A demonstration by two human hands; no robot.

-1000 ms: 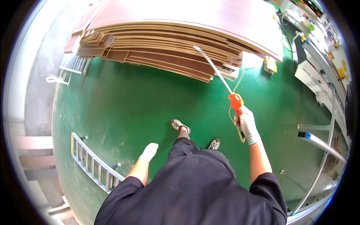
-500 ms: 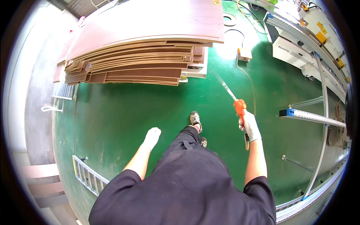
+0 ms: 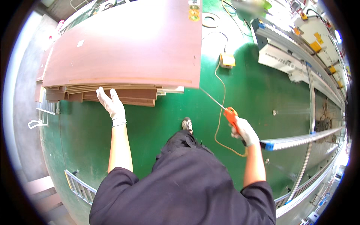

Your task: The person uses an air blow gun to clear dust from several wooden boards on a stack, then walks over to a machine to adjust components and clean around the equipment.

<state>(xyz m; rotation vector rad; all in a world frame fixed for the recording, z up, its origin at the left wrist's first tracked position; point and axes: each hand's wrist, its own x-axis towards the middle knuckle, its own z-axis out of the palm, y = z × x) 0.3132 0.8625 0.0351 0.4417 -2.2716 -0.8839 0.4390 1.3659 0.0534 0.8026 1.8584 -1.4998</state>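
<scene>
My right hand [image 3: 245,131], in a pale glove, grips an orange air blow gun [image 3: 230,114]. The gun's long thin metal nozzle points up and left, its tip close to the near right corner of a stack of flat panels. The stack's top panel [image 3: 127,52] is large and pinkish brown. My left hand [image 3: 113,108], also gloved, is raised with fingers spread at the stack's near edge and holds nothing. Whether its fingertips touch the panels, I cannot tell. Below the top panel, several board edges [image 3: 127,99] show in uneven layers.
A yellow foot pedal [image 3: 227,60] stands on the green floor right of the stack, with a thin yellowish hose [image 3: 217,131] looping nearby. A metal rail with a blue end [image 3: 300,141] juts in from the right. A white machine [image 3: 279,58] stands beyond. Roller frame [image 3: 80,187] lower left.
The stack is now nearer and lower in view. My left hand has risen from my side to its edge, fingers spreading. The blow gun's nozzle has come close to the top panel's corner.
</scene>
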